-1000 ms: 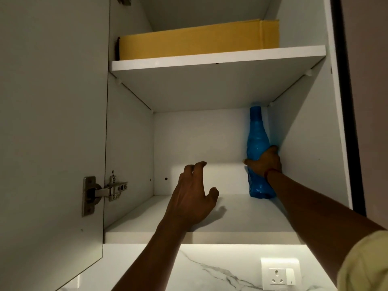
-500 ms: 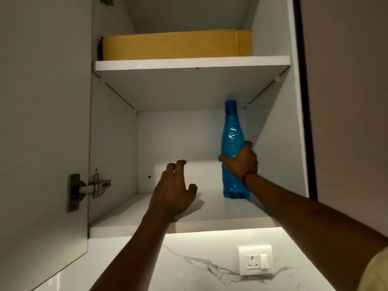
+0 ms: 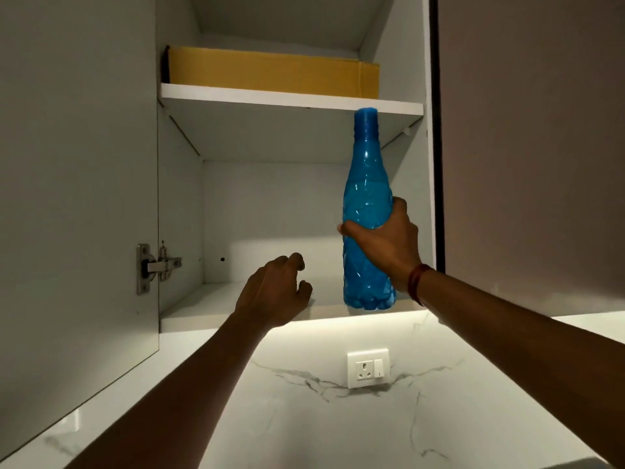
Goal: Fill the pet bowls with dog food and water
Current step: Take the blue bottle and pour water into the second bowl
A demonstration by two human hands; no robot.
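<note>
A tall blue plastic bottle (image 3: pixel 368 198) with a blue cap stands upright in the air at the front edge of the wall cupboard's lower shelf (image 3: pixel 209 309). My right hand (image 3: pixel 389 247) grips it round the middle from the right. My left hand (image 3: pixel 275 294) hovers in front of the shelf, left of the bottle, with its fingers loosely curled and nothing in it. No pet bowls or dog food are in view.
The cupboard door (image 3: pixel 77 198) stands open on the left, its hinge (image 3: pixel 157 265) showing. A yellow cardboard box (image 3: pixel 270 72) lies on the upper shelf (image 3: pixel 291 103). Below is a white marble wall with a socket and switch (image 3: pixel 368 368).
My right hand has drawn the blue bottle from the back right corner of the lower shelf out to its front edge. My left hand has pulled back from the shelf.
</note>
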